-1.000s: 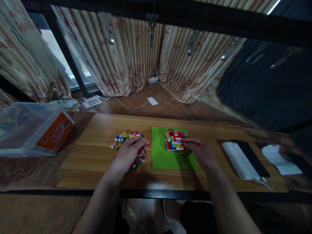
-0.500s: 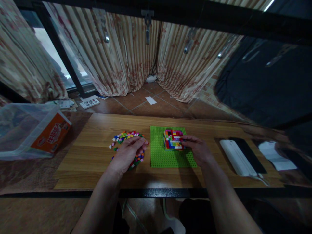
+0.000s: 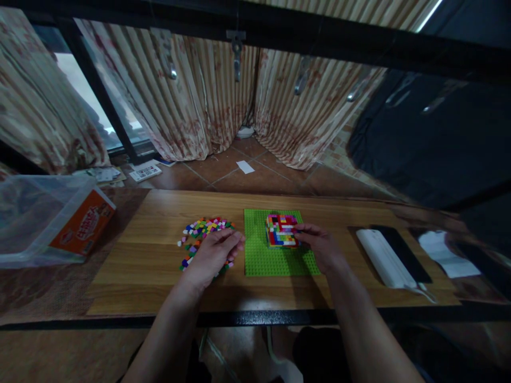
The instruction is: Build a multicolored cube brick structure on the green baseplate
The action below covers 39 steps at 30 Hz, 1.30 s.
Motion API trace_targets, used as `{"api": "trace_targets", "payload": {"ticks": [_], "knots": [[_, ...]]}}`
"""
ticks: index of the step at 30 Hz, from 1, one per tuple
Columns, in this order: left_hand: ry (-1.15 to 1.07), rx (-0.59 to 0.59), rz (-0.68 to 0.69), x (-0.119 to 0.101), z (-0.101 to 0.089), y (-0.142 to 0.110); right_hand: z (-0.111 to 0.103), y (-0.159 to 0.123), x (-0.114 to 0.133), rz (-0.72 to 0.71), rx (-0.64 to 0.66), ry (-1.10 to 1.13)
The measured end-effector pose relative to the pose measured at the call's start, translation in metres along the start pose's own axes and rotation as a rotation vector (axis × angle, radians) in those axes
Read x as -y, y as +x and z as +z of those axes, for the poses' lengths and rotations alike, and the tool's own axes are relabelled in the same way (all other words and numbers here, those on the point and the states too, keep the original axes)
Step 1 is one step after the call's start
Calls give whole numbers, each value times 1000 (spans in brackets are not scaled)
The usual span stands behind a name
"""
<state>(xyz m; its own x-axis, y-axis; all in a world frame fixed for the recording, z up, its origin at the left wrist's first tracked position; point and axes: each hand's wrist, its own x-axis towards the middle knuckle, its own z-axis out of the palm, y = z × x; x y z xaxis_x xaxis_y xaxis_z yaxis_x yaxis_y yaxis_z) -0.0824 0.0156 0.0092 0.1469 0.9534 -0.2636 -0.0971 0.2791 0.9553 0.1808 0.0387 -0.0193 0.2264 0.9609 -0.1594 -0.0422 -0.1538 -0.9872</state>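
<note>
A multicoloured block of toy building bricks (image 3: 281, 232) stands on a green studded baseplate (image 3: 261, 261). My right hand (image 3: 321, 243) has its thumb and fingers closed at the block's right edge; its fingertips partly cover that side. To the left of the baseplate, a heap of small loose bricks (image 3: 202, 227) in many colours is spread on the wood. My left hand (image 3: 215, 252) hovers over this heap with thumb and fingers pinched together near the plate's left edge. What sits in that pinch is too small to make out. Part of the heap is hidden beneath the hand.
The wooden board (image 3: 139, 250) lies along a table with a dark front edge. At its right are a white case with a strap (image 3: 385, 258) and a dark flat object (image 3: 403, 252). A paper (image 3: 449, 254) lies beyond. A clear plastic box (image 3: 40, 213) stands far left.
The whole view has shifted slightly. My left hand stays pinched over the heap, and my right hand remains at the block's right edge with its fingers a little changed.
</note>
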Motion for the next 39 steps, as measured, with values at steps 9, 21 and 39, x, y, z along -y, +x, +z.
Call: {"api": "trace_targets", "payload": {"ticks": [9,21,39], "knots": [[13,72,-55,5,6,2,20,-15,19,-291,-93,-73],[-1,129,-15,-1,15,-3,64,-49,17,-482,354,-346],[-74,176,-22,2,14,-3,66,-49,21,-548,447,-392]]}}
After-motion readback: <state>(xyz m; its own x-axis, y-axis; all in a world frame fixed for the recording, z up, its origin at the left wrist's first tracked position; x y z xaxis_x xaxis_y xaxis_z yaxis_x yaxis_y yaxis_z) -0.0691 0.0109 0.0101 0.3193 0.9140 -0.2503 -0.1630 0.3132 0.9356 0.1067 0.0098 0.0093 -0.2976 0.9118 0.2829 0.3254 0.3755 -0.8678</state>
